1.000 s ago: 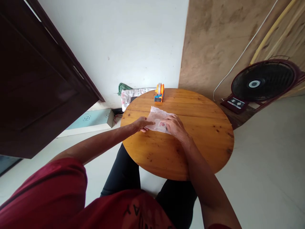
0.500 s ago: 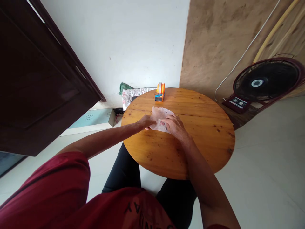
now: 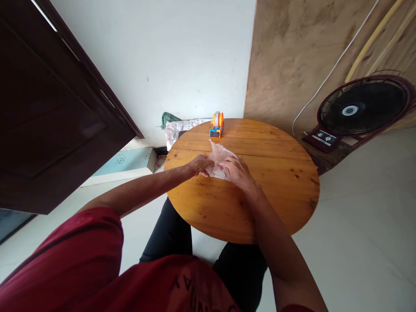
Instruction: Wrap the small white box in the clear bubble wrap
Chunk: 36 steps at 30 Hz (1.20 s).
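Observation:
A crumpled sheet of whitish, see-through bubble wrap (image 3: 218, 155) lies over the middle of the round wooden table (image 3: 269, 190), with one corner sticking up at the back. My left hand (image 3: 199, 166) grips its left edge, fingers curled in. On the right side, my right hand (image 3: 238, 170) has its fingers bent over the wrap and pinched on it. Whether anything is wrapped inside is hidden by the folds and my fingers. Behind the wrap stands an orange and blue tape dispenser (image 3: 217, 125) with a roll of tape.
A dark red fan (image 3: 351, 110) stands right of the table. A printed sack (image 3: 173, 133) and green netting (image 3: 169, 118) lie behind it, near the white wall. To the left are a light blue box (image 3: 121, 161) and a dark door (image 3: 61, 112).
The left side of the bubble wrap has been gathered in and its back corner stands higher. My left hand's fingers have curled more; my right hand has hardly moved.

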Tool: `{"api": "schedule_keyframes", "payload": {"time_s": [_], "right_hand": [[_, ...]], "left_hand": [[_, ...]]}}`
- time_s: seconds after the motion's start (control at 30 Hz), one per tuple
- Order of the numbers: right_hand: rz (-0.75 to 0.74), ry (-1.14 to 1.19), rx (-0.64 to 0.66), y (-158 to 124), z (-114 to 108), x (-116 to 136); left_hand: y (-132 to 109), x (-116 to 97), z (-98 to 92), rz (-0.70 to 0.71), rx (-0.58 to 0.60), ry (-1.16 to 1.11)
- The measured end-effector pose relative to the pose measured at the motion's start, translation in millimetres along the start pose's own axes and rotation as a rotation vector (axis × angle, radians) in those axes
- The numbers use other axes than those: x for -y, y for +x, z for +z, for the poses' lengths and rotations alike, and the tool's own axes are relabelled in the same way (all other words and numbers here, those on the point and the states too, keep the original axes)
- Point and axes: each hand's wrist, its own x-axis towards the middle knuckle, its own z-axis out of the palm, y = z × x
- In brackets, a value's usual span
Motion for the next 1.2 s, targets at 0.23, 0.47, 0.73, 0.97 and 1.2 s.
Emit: {"api": "schedule_keyframes", "payload": {"time_s": [0.23,0.47,0.73,0.97,1.2], "right_hand": [[-0.015,-0.018,0.023,2,1,-1],[-0.010,-0.056,0.048,4,2,-1],[-0.018,-0.054,0.062,4,-1,0],[0.058,0.048,-0.034,3,-2,-1],[0.134,0.100,-0.044,0,-3,-6]], "left_hand": [[3,-5,1.8,0.032,-0.047,0.000],[-1,-15,6.4,0.046,-0.047,-0.020],[-8,-27,6.7,0.062,0.044,-0.015],[-12,-31,-5.6,0.094,0.197,-0.023],[-2,-12,-3.7,0.374,0.220,0.297]]}}
